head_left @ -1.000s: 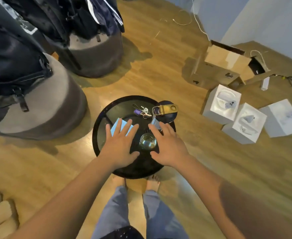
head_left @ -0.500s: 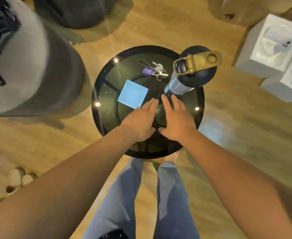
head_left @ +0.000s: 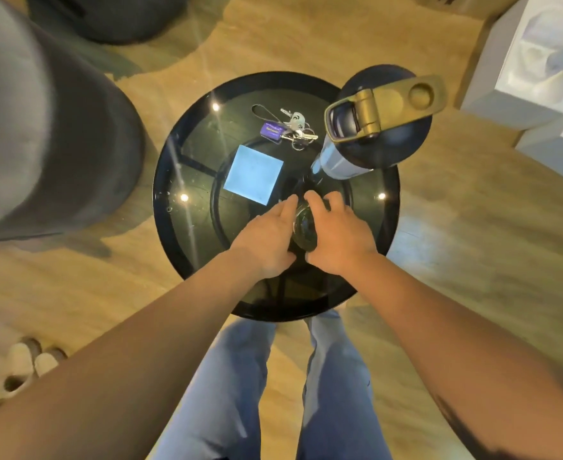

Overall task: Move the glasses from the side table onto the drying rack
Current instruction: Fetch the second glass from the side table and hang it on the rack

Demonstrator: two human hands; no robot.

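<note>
A clear drinking glass (head_left: 303, 227) stands on the round black glass side table (head_left: 187, 207), seen from straight above. My left hand (head_left: 267, 237) cups its left side and my right hand (head_left: 336, 234) cups its right side, fingers curled around the rim. Most of the glass is hidden between my palms; only its dark opening shows. No drying rack is in view.
On the table lie a blue square note (head_left: 253, 174), a bunch of keys with a purple tag (head_left: 286, 127) and a tall bottle with a gold-handled lid (head_left: 376, 117). Grey poufs (head_left: 47, 144) stand left, white boxes (head_left: 535, 61) right, slippers (head_left: 24, 363) at lower left.
My head has moved over the table and the view now looks straight down. Both hands have closed in from flat beside the glass to wrapping around it.
</note>
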